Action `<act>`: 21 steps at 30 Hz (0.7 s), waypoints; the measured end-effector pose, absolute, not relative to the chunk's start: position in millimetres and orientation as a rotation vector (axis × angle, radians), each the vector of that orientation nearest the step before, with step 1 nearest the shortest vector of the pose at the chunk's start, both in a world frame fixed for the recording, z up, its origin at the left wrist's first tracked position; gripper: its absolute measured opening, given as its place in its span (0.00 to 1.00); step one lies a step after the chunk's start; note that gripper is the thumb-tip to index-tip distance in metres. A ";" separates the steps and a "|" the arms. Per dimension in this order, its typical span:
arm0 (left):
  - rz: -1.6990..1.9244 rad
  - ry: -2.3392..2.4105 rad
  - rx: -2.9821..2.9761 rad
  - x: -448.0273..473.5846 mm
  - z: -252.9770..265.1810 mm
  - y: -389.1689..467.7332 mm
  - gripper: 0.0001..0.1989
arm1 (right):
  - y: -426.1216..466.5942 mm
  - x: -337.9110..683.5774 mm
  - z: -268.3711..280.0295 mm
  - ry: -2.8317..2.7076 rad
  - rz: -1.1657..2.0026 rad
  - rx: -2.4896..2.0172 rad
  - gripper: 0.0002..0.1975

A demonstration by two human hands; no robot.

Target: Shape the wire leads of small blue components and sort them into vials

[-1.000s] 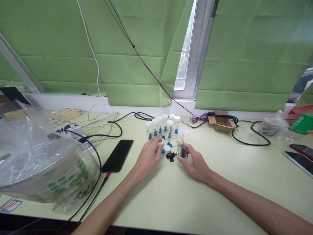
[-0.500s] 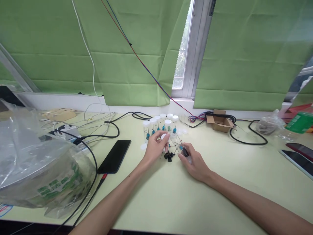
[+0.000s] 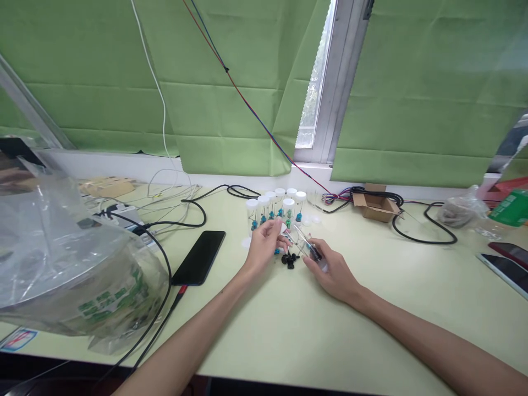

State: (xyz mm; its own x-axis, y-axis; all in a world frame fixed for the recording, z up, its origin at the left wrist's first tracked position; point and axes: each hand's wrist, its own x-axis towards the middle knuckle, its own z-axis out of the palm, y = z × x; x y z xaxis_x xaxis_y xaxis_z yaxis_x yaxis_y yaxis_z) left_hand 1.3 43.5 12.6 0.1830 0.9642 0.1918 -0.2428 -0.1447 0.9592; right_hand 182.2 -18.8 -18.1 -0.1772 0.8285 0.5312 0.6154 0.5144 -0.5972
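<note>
My left hand (image 3: 263, 246) is closed, with a white cap (image 3: 283, 227) pinched between thumb and fingertips. Opposite it, my right hand (image 3: 332, 270) wraps round a clear tube (image 3: 311, 251) that tilts toward the left hand. Thin needles and something dark show inside or at the mouth of that tube; the detail is too small to tell. Small black parts (image 3: 290, 259) lie in a pile on the table between the hands. Just behind stand several clear vials (image 3: 263, 212) with white lids, each with blue or green needle hubs inside. One blue piece is partly hidden under my left fingers.
A black phone (image 3: 199, 257) lies left of my left arm. Further left sits a large bowl in a plastic bag (image 3: 119, 291), with a black cable across it. At the back are a small open cardboard box (image 3: 377, 209) and cables. Two more phones (image 3: 505, 272) lie far right.
The cap in my left hand has turned from facing up to tilted on edge. The needles and tube in my right hand lie at a slightly different angle. The whole view has shifted a little.
</note>
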 end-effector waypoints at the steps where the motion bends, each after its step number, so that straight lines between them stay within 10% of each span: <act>1: 1.273 0.800 1.252 1.8 12.6 43.2 0.22 | -18.7 182.4 -18.7 -1.895 0.305 -1.184 0.14; 21: 1.237 0.916 1.599 3.6 10.2 30.2 0.18 | -18.4 183.7 -20.3 -1.944 0.274 -1.154 0.14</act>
State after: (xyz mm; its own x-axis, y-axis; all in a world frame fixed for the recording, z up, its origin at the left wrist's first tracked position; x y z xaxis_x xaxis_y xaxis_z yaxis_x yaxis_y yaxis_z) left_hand 3.6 30.2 10.2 0.2283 0.9211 0.3153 0.0333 -0.3311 0.9430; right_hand 183.7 -18.4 -20.3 -0.2255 0.8049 0.5489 0.6218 0.5526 -0.5549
